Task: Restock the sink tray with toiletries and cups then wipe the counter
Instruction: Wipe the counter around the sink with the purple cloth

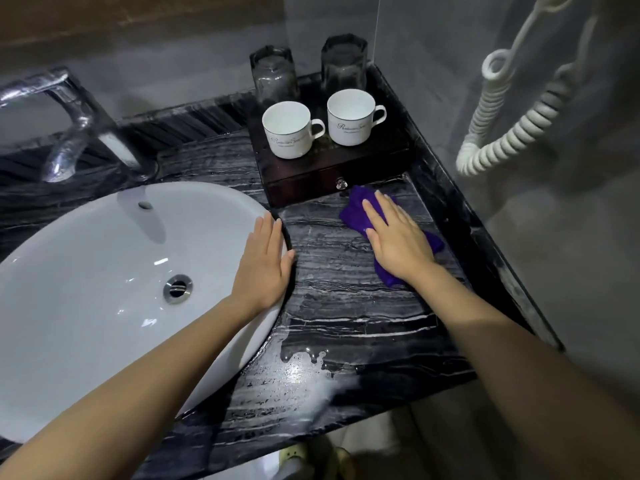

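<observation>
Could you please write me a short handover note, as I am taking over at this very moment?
Left hand: flat, resting on the sink rim.
Right hand: flat, pressing the purple cloth on the counter, just in front of the wooden tray.
On the tray: white mugs in front, glasses behind. No toiletries in view.
Done: cups placed.
Left: wipe the counter, including the wet patch near its front edge.

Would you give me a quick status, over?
Right hand pressing purple cloth on counter. Left hand flat on sink rim. Puddle at front edge.
</observation>
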Motion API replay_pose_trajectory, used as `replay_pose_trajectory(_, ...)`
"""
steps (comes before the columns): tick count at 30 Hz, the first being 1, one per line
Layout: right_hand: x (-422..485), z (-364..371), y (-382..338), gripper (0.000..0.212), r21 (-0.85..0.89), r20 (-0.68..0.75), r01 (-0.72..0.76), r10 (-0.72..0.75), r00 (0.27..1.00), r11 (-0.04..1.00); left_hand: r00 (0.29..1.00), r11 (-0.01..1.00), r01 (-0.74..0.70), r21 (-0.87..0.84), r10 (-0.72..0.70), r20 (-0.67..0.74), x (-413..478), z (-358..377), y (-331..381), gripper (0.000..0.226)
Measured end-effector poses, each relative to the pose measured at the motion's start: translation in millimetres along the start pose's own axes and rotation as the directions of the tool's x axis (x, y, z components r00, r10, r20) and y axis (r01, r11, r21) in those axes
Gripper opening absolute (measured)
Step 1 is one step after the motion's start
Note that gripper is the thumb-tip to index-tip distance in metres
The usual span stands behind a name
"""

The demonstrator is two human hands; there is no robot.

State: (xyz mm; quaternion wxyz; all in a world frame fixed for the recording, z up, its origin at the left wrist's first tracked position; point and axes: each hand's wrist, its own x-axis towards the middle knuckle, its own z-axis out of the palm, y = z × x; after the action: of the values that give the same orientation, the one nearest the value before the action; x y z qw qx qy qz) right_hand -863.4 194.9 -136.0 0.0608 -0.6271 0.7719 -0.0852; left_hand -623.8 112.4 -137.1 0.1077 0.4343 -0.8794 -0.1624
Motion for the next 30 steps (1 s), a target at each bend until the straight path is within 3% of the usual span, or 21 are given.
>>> replay_pose_trajectory(8,17,3,-16,0.052,0.005,0.059,0.277,-0.277,0.959,0.961,1.0,1.0,-0.003,-0.006,0.004,0.008,1,0,-2,0.058)
replay_pose_trajectory(13,-6,2,-23,0.051,0.032,0.091,0.369,-0.371,0.924,0.929,1.0,1.0,0.007,-0.025,-0.006,0.027,0,-2,-2,0.057)
replay_pose_trajectory(30,-89,11,-81,0.049,0.106,0.066,0.41,-0.418,0.906,0.906,0.99,0.99,0.036,-0.135,-0.018,0.138,-75,-14,-8,0.055)
